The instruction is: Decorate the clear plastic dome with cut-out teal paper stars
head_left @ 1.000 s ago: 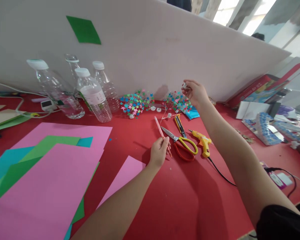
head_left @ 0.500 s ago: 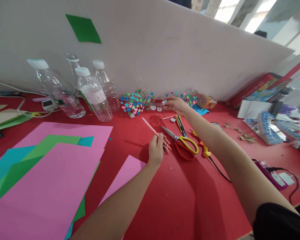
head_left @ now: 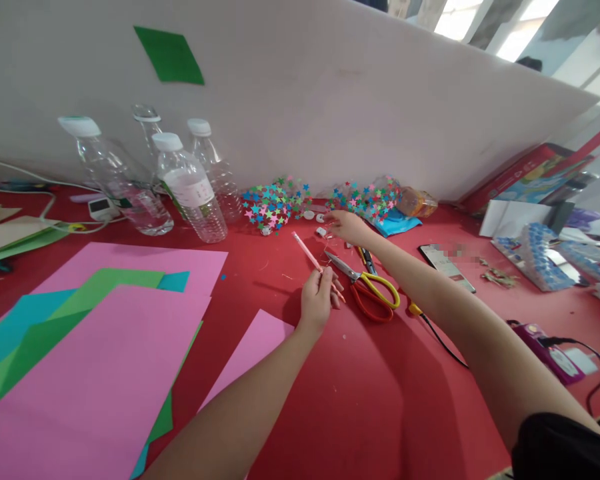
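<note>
A slim pink stick, like a straw, slants up and left out of my left hand, whose fingers are wrapped round its lower part. My right hand reaches to the far side of the table, with a small white plastic piece at its pinched fingertips. Just beyond those fingertips lie two round white pieces. Scissors with red and yellow handles rest open between my hands. A yellow-and-black cutter is partly hidden behind my right wrist.
Clear bottles stand at the back left, beside bags of coloured stars. Pink, green and blue sheets cover the left side. A phone and a purple power socket with cables lie to the right.
My right hand has lowered slightly, bringing the small white piece nearer the table. The phone, mostly hidden before, now shows. My left hand still holds the stick.
</note>
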Demonstrator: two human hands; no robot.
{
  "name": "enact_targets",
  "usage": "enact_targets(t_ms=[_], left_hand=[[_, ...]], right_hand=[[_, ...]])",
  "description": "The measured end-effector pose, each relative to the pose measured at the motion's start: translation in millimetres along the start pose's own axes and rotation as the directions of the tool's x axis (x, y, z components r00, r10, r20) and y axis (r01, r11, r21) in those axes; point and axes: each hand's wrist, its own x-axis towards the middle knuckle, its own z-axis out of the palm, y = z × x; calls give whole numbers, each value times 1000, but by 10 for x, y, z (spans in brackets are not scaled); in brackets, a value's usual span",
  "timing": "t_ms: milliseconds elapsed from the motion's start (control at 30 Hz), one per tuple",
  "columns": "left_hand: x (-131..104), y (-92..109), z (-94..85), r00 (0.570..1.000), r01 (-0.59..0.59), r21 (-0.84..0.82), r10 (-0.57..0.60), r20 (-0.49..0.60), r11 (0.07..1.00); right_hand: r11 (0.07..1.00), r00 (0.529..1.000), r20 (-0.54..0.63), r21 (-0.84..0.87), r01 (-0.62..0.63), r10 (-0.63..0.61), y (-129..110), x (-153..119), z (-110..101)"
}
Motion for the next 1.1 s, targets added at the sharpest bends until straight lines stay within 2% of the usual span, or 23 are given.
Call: enact_targets(t_ms=[200,333,467,667,767,933,1100], left_hand=[[10,-16,-11,1000,-4,4,4,0,1000],[12,-20,-6,1000,-8,20,8,7,1000],[6,-16,-8,1000,-11,40,11,3,999],[7,-29,-9,1000,4,34,-5,17,999],[9,-32,-2,1000,6,11,-6,15,1000],[4,-29,4,1000,3,5,-3,12,1000],[-1,-26,1,1000,3,-1,-3,29,1000]], right_hand=[[987,997,6,-144,-77,78,13,-51,33],[982,989,66,-147,-120,131,49,-130,210],[990,989,55,-21,-138,139,61,-63,338],[937,992,-9,331,-113,123,-91,303,189],[908,997,8,413,-72,75,-204,365,208],[947,993,111,310,-83,51,-186,304,289],[992,999,30,116,-47,43,5,53,23]])
